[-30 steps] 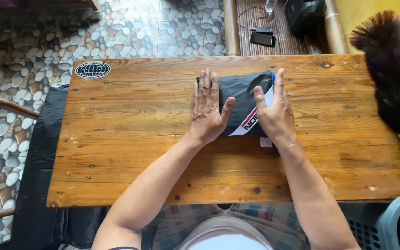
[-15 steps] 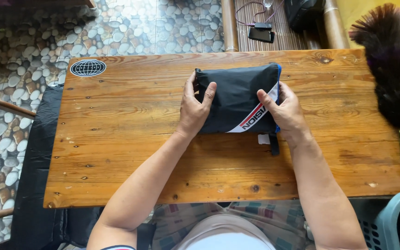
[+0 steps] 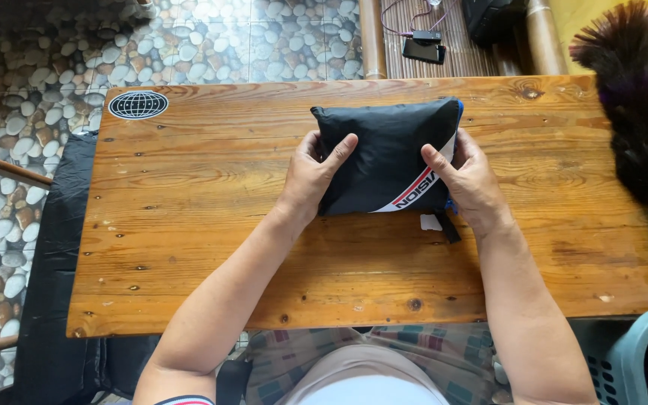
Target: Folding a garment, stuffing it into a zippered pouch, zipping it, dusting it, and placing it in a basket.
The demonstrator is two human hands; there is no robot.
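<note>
Hands, left [image 3: 313,174] and right [image 3: 468,178], grip folded black garment [image 3: 384,154] on wooden table [image 3: 189,225].

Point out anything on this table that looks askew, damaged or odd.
Little stands out. The folded black garment sits slightly skewed between the left hand and right hand, with a tag and strap poking out below. The feather duster overhangs the wooden table.
</note>
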